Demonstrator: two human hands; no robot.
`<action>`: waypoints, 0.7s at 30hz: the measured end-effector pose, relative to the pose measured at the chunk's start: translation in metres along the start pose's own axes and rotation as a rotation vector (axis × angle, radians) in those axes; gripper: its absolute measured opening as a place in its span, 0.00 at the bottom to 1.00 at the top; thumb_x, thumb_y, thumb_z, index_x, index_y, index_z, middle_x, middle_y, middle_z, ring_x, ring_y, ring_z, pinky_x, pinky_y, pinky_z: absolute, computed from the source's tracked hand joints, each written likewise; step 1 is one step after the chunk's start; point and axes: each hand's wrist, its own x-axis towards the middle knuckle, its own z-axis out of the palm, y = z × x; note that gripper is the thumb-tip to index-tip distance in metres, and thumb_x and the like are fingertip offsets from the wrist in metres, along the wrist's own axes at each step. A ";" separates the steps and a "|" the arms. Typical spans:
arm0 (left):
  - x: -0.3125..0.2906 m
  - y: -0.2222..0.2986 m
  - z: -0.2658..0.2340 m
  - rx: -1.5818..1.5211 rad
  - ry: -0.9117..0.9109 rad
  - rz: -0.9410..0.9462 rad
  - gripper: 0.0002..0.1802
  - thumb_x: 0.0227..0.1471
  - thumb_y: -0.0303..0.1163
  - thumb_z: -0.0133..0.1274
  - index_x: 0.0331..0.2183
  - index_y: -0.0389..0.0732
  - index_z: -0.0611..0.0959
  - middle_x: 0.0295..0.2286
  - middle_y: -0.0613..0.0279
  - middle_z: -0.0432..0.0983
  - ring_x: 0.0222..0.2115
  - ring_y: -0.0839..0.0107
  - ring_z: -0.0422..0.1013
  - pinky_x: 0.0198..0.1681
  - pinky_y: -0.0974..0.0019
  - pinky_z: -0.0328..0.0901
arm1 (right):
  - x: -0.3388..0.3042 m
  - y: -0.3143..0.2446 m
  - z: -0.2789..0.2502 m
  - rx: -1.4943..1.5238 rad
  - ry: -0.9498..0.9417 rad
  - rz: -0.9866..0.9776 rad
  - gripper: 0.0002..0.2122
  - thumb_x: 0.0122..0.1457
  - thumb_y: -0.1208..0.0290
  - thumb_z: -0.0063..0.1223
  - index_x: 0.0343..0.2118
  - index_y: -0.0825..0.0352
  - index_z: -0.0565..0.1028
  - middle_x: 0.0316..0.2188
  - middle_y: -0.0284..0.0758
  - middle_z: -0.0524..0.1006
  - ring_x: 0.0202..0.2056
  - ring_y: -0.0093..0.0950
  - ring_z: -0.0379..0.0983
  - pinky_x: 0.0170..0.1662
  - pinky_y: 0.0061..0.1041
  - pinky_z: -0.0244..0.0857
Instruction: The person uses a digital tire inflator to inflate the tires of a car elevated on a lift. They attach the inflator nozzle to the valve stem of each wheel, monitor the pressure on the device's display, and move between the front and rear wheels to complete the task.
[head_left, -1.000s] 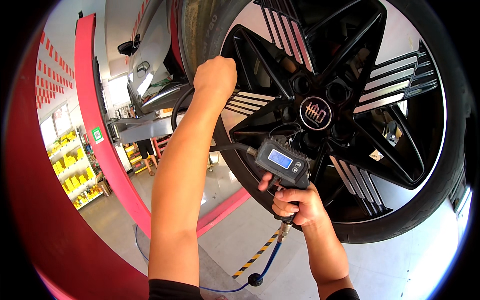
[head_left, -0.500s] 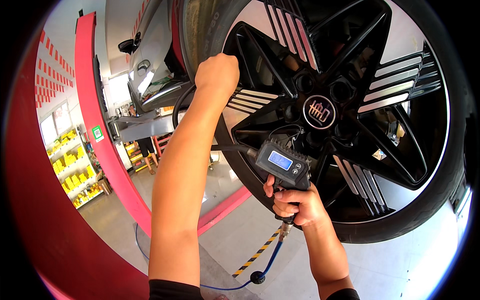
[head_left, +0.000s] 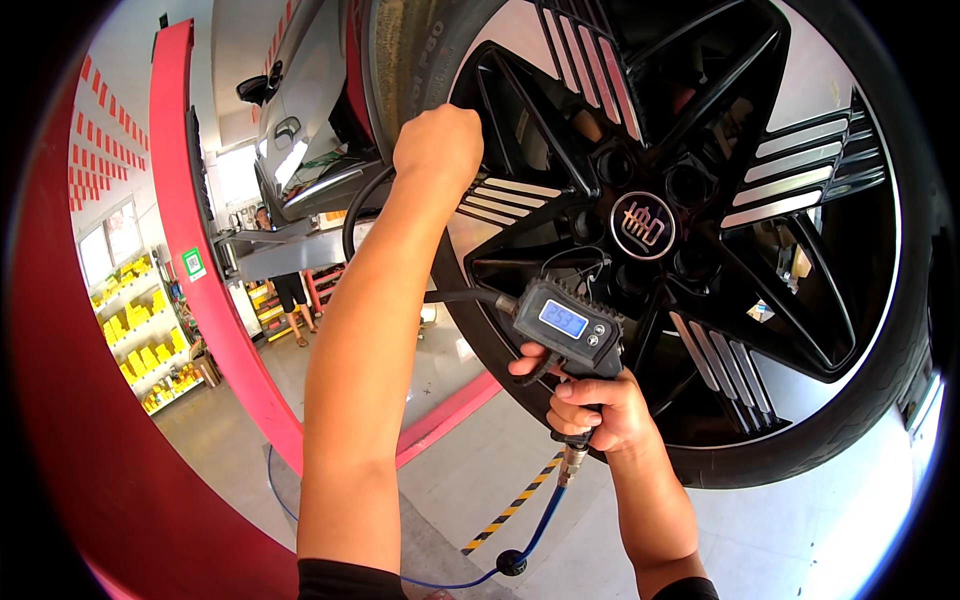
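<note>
Inflator [head_left: 572, 322] clasped in right hand [head_left: 608, 410]; left hand [head_left: 438, 148] fisted, hold unclear; shelves [head_left: 143, 337] carry boxes [head_left: 158, 358].

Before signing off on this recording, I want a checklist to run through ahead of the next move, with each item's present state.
1. Right hand firmly on the inflator: ok, it is wrapped around the grip.
2. Display lit and turned toward the wearer: ok.
3. Blue hose joined at the metal fitting below the right hand: ok.
4. Black hose attached at its far end: cannot tell, that end is out of sight.
5. Left hand gripping something at the tire: cannot tell, its back faces the camera and hides the fingertips.
</note>
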 end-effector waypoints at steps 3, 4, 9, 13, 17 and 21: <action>0.000 -0.001 0.001 0.009 0.005 0.007 0.13 0.55 0.27 0.49 0.36 0.38 0.88 0.37 0.45 0.83 0.41 0.48 0.80 0.46 0.50 0.74 | 0.001 0.000 0.001 0.008 -0.004 0.002 0.24 0.52 0.85 0.51 0.56 0.78 0.69 0.48 0.49 0.78 0.12 0.13 0.55 0.18 0.18 0.51; 0.000 0.000 0.000 0.015 0.006 0.010 0.13 0.55 0.27 0.49 0.36 0.38 0.88 0.37 0.45 0.83 0.41 0.48 0.80 0.46 0.50 0.74 | 0.001 0.000 0.001 0.008 -0.006 0.000 0.24 0.52 0.85 0.51 0.56 0.78 0.69 0.48 0.49 0.78 0.12 0.13 0.55 0.18 0.18 0.51; -0.001 0.001 -0.003 0.031 0.000 0.014 0.13 0.55 0.25 0.50 0.36 0.37 0.88 0.37 0.46 0.83 0.41 0.49 0.80 0.46 0.52 0.75 | 0.000 0.001 -0.001 0.001 -0.002 -0.002 0.24 0.52 0.85 0.52 0.56 0.78 0.69 0.47 0.49 0.78 0.13 0.13 0.55 0.18 0.18 0.51; 0.000 0.000 0.000 0.032 0.012 0.016 0.13 0.54 0.26 0.49 0.35 0.36 0.88 0.36 0.44 0.83 0.40 0.48 0.80 0.46 0.50 0.74 | 0.001 0.001 0.001 -0.002 0.010 0.012 0.25 0.51 0.86 0.51 0.56 0.77 0.69 0.47 0.48 0.78 0.13 0.13 0.55 0.18 0.18 0.50; 0.001 -0.004 0.001 0.076 -0.024 0.056 0.14 0.58 0.31 0.49 0.37 0.38 0.88 0.36 0.45 0.83 0.40 0.48 0.80 0.44 0.51 0.74 | 0.001 -0.001 -0.002 -0.022 0.019 0.004 0.25 0.51 0.86 0.50 0.56 0.77 0.70 0.47 0.48 0.79 0.13 0.14 0.54 0.18 0.18 0.49; -0.015 -0.022 0.004 0.099 -0.089 0.042 0.20 0.65 0.43 0.47 0.37 0.39 0.87 0.34 0.48 0.83 0.38 0.48 0.80 0.41 0.50 0.74 | -0.010 -0.008 0.000 -0.025 0.025 -0.010 0.25 0.51 0.85 0.50 0.56 0.77 0.70 0.48 0.49 0.79 0.12 0.14 0.54 0.19 0.18 0.49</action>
